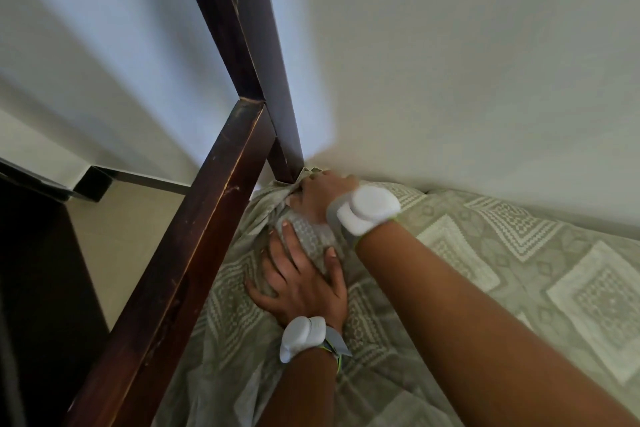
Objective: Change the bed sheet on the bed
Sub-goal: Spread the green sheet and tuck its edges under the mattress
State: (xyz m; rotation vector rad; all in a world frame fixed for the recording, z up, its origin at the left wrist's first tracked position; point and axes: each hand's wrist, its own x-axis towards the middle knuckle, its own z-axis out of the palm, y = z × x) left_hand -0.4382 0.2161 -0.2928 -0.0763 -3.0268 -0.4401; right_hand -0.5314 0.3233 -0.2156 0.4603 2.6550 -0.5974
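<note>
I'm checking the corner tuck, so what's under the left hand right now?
The left hand presses spread fingers on the green patterned sheet, bunched at the corner. Whatever lies beneath the sheet is covered.

My left hand (299, 282) lies flat on the bed sheet (502, 274) at the mattress corner, and my right hand (320, 198) grips the sheet just behind it, against the bedpost (242, 55). The footboard rail (194, 236) runs left of both hands, with the wall (467, 62) behind the bed.
</note>
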